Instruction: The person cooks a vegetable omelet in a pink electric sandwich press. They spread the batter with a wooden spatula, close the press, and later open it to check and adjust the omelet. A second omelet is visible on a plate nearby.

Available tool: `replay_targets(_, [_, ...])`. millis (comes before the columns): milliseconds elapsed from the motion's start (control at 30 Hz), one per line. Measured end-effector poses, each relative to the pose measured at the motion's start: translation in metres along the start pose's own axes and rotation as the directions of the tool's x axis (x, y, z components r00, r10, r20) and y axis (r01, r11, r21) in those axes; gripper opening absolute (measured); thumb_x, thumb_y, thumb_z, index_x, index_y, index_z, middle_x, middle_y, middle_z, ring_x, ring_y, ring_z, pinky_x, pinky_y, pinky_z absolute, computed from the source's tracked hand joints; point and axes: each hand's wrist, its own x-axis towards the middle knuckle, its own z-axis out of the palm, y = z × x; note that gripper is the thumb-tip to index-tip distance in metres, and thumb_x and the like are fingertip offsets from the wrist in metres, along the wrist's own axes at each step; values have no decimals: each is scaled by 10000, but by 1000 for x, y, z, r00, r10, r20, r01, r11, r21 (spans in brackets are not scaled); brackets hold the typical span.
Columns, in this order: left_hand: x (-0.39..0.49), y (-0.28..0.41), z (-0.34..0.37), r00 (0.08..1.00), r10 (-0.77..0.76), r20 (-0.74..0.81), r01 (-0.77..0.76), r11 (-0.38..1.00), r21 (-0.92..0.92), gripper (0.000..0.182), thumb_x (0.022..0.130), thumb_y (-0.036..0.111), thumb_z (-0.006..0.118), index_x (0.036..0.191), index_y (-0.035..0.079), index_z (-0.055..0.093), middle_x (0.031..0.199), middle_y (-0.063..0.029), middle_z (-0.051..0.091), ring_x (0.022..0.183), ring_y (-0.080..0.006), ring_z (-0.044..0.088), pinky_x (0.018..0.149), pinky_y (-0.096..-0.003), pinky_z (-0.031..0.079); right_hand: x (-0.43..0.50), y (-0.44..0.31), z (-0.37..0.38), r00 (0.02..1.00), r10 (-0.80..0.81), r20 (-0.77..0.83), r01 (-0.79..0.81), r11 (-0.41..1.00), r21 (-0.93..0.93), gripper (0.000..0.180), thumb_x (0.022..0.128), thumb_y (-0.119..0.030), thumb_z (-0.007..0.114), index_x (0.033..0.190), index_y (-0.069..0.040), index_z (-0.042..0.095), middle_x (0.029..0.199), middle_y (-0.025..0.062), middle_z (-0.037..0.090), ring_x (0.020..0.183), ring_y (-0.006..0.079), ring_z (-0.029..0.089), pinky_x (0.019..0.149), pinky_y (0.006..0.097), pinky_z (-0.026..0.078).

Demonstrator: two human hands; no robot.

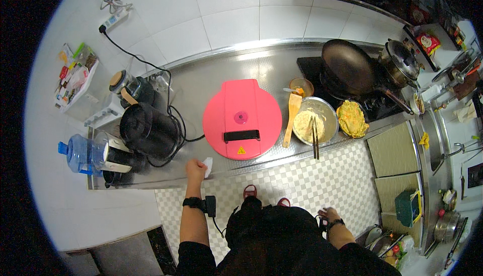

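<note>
My left hand [195, 169] is pinched on a small piece of white tissue [208, 167] above the counter's front edge. Just beyond it, to the right, stands a round pink electric griddle [241, 98] with its lid down and a black handle [242, 135] towards me. By my right side hangs my right hand [329, 215], away from the counter; its fingers are too blurred to tell their pose. Right of the griddle, a wooden spatula [293, 115] leans against a steel bowl [332, 119] of pale batter [306, 123]. Dark chopsticks [315, 140] stand in that bowl.
A plate of golden pancakes [352, 119] sits right of the bowl, with a small bowl [306, 85] behind. Farther right, a wok [349, 68] and lidded pot [400, 65] occupy the stove. On the left are a black pot [149, 131], a power cord [169, 87] and a water jug [77, 154].
</note>
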Motion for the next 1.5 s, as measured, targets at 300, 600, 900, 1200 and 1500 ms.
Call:
replay_targets(300, [19,-10,5,992,-67,107,60,996,63,198,614,84,821,641,22,635,628,-166,659,600,-291,679,592,-388,541,13,-13,24,986,-97,133,133,946,-296,359,986,-197,528,1320,-69,561,1130,146,693,956,302,709,746,422,547])
replay_targets(600, [28,-18,5,944,-265,195,270,963,0,341,613,67,887,766,15,587,681,-114,631,571,-223,638,499,-388,537,-7,-50,67,960,-100,260,175,943,-283,361,1000,-153,466,1341,-55,530,1192,157,662,1025,296,682,865,439,531])
replay_targets(900, [30,-39,16,962,-226,156,235,971,-47,379,591,93,896,764,48,561,737,-92,624,626,-227,638,551,-378,544,15,-53,58,967,-114,229,126,991,-36,402,1002,-173,488,1382,-40,489,1128,134,664,979,257,666,818,374,551])
replay_targets(1200, [36,-28,4,922,-280,267,301,953,-40,349,680,62,856,799,48,528,686,-96,620,570,-205,638,483,-347,516,15,-56,56,972,-152,177,136,986,100,346,1014,-196,483,1320,-45,533,1128,123,666,966,240,666,812,367,545])
replay_targets(1500, [22,10,-17,930,-282,238,283,959,32,324,682,59,848,737,42,529,657,-102,627,531,-186,628,476,-344,514,-8,-52,66,981,-105,161,87,990,113,356,1005,-211,478,1322,-60,539,1152,127,648,970,248,654,860,380,519])
